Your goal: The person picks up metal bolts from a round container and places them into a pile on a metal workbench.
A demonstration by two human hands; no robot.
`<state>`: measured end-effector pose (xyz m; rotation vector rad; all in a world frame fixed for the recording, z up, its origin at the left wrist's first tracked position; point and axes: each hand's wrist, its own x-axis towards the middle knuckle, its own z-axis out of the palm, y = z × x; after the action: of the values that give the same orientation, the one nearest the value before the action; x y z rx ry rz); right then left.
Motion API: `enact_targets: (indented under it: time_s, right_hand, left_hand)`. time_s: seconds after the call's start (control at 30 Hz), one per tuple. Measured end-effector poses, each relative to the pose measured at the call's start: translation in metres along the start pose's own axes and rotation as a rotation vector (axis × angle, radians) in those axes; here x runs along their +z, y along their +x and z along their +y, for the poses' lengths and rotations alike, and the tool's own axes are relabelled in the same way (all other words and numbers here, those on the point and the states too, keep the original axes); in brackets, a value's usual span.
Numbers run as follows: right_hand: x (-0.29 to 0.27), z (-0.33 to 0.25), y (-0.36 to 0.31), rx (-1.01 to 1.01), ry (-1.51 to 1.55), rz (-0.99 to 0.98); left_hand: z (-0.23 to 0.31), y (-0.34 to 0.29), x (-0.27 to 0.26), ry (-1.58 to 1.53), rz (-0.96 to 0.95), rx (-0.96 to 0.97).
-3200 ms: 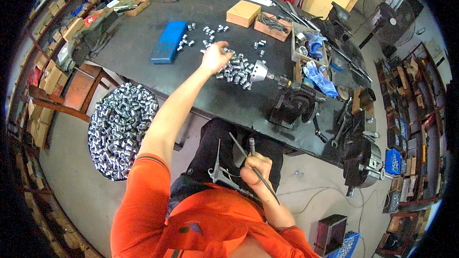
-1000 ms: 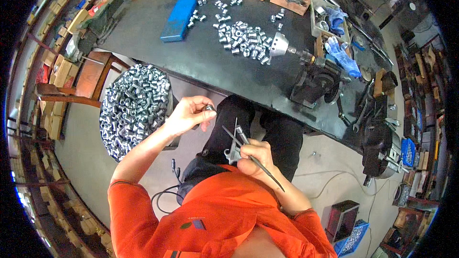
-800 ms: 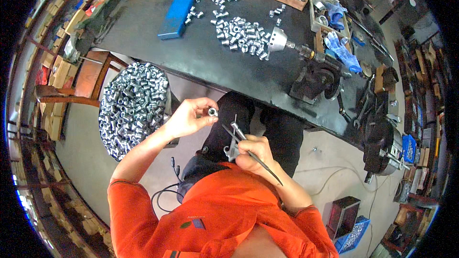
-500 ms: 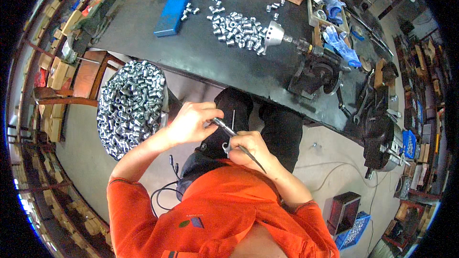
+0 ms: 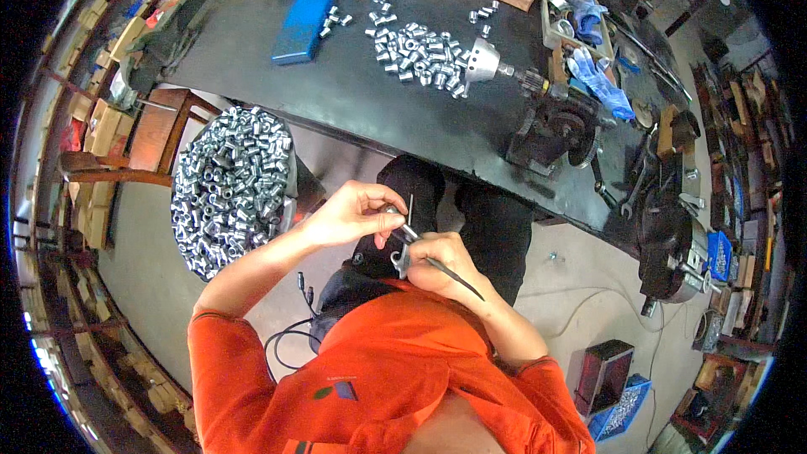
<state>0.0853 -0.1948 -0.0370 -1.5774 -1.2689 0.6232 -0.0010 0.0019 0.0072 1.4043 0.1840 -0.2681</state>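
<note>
Above my lap, my right hand (image 5: 437, 261) is closed around a slim metal tool with a dark tapering tail (image 5: 458, 277) that sticks out toward my wrist. Beside its fingers shows a small hooked metal piece (image 5: 398, 263); whether it belongs to the tool cannot be made out. My left hand (image 5: 357, 214) pinches a small silver metal piece (image 5: 391, 210) at the tool's far end, partly hidden by the fingers. A thin upright rod (image 5: 411, 208) shows just beyond them. Left of my left forearm stands a round container heaped with silver metal fittings (image 5: 231, 189).
On the dark workbench (image 5: 336, 109) lie a pile of fittings (image 5: 416, 55), a blue block (image 5: 303, 23) and a machine with a cone-shaped metal head (image 5: 482, 61). Blue gloves (image 5: 597, 80) and wrenches (image 5: 639, 181) lie right. A wooden chair (image 5: 155, 139) stands left.
My left hand has shifted slightly right, closer to my right hand, and its fingers have changed their hold. The tool's dark tail has swung a little to the right.
</note>
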Motion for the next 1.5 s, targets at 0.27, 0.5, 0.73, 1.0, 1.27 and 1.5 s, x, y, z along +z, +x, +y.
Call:
enact_targets:
  time_s: [0.27, 0.5, 0.73, 1.0, 1.27, 1.5]
  right_hand:
    - [-0.03, -0.027, -0.006, -0.175, 0.036, 0.203]
    - [-0.022, -0.033, 0.005, -0.286, 0.119, 0.279]
    - [-0.013, -0.017, 0.015, -0.185, 0.082, 0.176]
    - [-0.024, -0.011, 0.006, -0.358, -0.197, 0.319]
    - [-0.025, -0.014, -0.015, -0.216, -0.226, 0.516]
    - [-0.019, 0.001, -0.024, -0.146, -0.157, 0.523]
  left_hand:
    - [-0.002, -0.002, -0.02, 1.158, 0.438, 0.396]
    - [-0.003, 0.005, -0.008, 1.265, 0.433, 0.447]
    - [-0.01, 0.012, 0.005, 1.311, 0.371, 0.496]
    - [-0.007, 0.047, -0.011, 1.258, 0.319, 0.471]
    - [0.053, 0.165, -0.074, 1.278, 0.68, 0.291]
    - [0.076, 0.184, -0.113, 0.714, 0.726, 0.392]
